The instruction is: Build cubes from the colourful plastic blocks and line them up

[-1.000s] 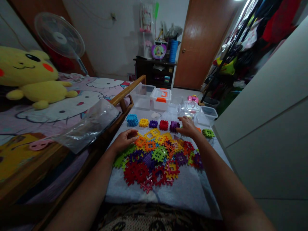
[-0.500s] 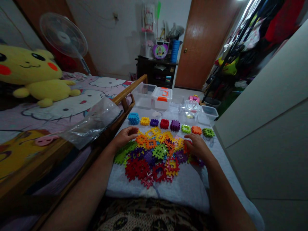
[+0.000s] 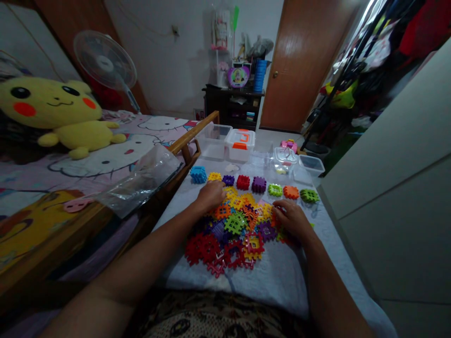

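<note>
A heap of flat, toothed plastic tiles (image 3: 236, 230) in red, orange, yellow, green and purple lies on a white cloth (image 3: 275, 277). Behind it runs a row of small stacks sorted by colour: blue (image 3: 198, 174), yellow (image 3: 214, 177), red (image 3: 243, 182), purple (image 3: 259, 184), green (image 3: 274, 190), orange (image 3: 291, 192). My left hand (image 3: 211, 196) rests curled on the heap's far left, by the yellow stack; its fingertips are hidden. My right hand (image 3: 291, 217) lies curled over tiles at the heap's right edge, fingers pinched on a reddish tile.
Clear plastic boxes (image 3: 213, 140), one with an orange latch (image 3: 239, 144), stand beyond the row. A bed with a wooden rail (image 3: 183, 143), a clear bag (image 3: 141, 180) and a yellow plush toy (image 3: 59, 112) is on the left. A white cabinet wall (image 3: 387, 178) closes the right.
My left hand moved forward and right, from the heap's left edge to beside the yellow stack. My right hand drew back from the purple stack to the heap's right edge. The camera shifted slightly.
</note>
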Demonstrator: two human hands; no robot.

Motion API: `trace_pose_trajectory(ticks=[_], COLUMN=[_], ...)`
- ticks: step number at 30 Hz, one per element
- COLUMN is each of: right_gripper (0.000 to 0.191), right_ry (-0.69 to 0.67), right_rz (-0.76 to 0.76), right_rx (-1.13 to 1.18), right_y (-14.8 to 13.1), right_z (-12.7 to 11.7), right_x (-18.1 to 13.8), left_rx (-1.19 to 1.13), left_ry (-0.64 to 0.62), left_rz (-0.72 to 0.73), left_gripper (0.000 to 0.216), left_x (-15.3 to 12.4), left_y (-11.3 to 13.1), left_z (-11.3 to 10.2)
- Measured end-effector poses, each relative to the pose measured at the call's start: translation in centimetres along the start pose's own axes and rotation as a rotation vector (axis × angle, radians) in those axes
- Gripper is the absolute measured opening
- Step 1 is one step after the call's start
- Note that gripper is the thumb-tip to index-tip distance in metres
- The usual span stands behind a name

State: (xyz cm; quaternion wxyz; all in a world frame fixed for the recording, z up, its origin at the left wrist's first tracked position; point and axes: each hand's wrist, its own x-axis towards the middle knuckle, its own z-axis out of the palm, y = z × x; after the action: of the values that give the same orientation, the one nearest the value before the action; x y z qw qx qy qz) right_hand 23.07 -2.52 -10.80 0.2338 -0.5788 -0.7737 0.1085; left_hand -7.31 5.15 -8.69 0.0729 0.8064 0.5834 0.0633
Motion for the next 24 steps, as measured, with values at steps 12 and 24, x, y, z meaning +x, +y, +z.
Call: trace_pose_trajectory(ticks=[12,24], right_gripper=[0.019,0.018], right_ry=[0.029,0.015], right_rz=[-0.011,-0.008], right_rx=[-0.003,0.008], right_y=[0.2,0.0], right_z=[0.6,0.4], right_x=[0.1,0.2], left_rx=[0.029,-0.136], left_ry=[-0.005,0.054], left_rz=[-0.149,-0.119], left_gripper=[0.023,0.021], left_x=[1.3,0.5], left_y=[0.6,-0.4], left_z=[0.9,0.4])
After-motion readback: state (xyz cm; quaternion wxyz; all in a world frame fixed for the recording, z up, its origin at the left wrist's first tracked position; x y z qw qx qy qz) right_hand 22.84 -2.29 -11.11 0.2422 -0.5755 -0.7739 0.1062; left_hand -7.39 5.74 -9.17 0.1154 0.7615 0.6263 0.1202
